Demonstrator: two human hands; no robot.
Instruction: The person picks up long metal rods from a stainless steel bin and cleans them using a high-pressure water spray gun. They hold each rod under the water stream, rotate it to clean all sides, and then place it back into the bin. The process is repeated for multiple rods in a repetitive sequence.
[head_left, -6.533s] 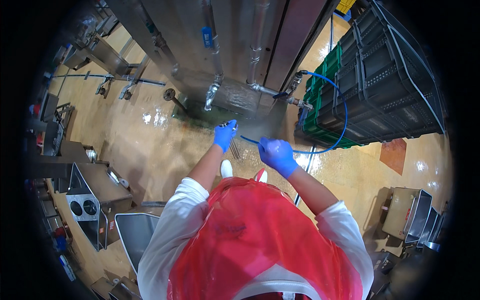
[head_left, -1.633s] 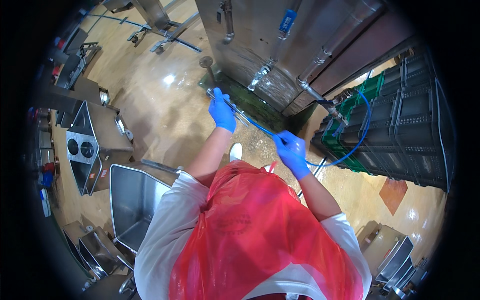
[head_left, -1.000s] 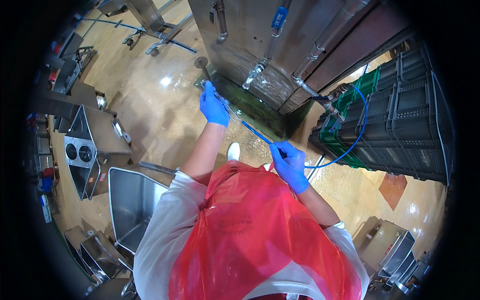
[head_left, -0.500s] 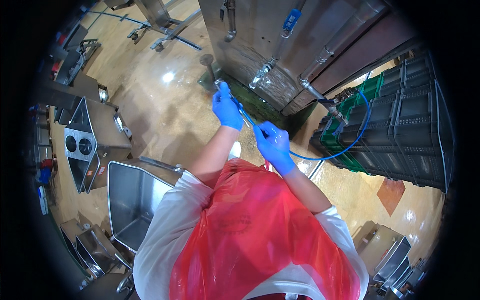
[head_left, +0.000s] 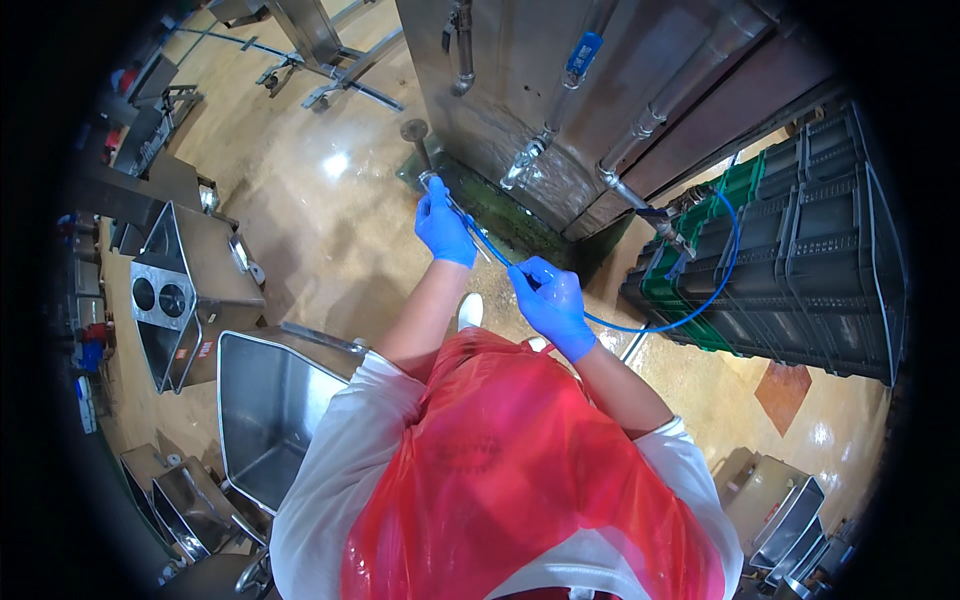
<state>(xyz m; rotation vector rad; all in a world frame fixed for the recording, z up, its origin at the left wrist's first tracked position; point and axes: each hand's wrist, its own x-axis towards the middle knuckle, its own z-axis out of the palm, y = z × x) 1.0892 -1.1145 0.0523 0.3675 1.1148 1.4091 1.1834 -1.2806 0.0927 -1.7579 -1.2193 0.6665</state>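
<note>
Now pinching the blue hose [head_left: 737, 240] in the right hand [head_left: 552, 305], on the near side of the metal spout [head_left: 525, 163], and clasping slim metal pieces [head_left: 427, 179] in the left hand [head_left: 445, 230], nearer and left of that same spout. Showing a gap between hose end and metal a second ago; now bridging it, running hose right up to the left hand, looping off to the spout's right. Apparently bringing both together; impossible to tell if joined.
</note>
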